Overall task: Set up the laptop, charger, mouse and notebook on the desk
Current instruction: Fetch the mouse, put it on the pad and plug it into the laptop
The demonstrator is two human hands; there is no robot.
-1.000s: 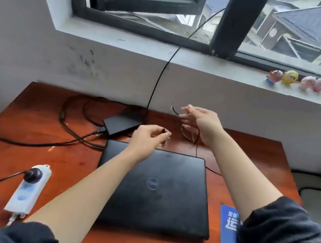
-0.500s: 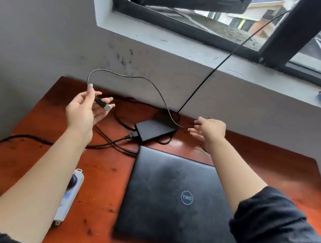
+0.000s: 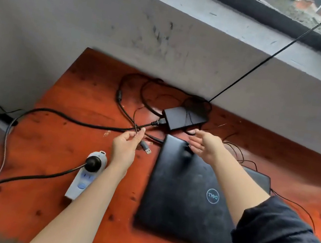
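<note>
On the glossy, knotted red-brown wooden desk (image 3: 50, 146), a closed matte black laptop (image 3: 192, 193) with a round silver "DELL" badge is lying right of centre. Just beyond its far left corner, the flat black rectangular charger brick (image 3: 183, 118) is sitting among looping rubbery cables. The left hand (image 3: 125, 147) is pinching a thin black cable with a silver USB plug (image 3: 146, 149). The right hand (image 3: 206, 146) is hovering open-fingered, holding nothing. A white plastic power strip (image 3: 86, 174) is lying near left.
</note>
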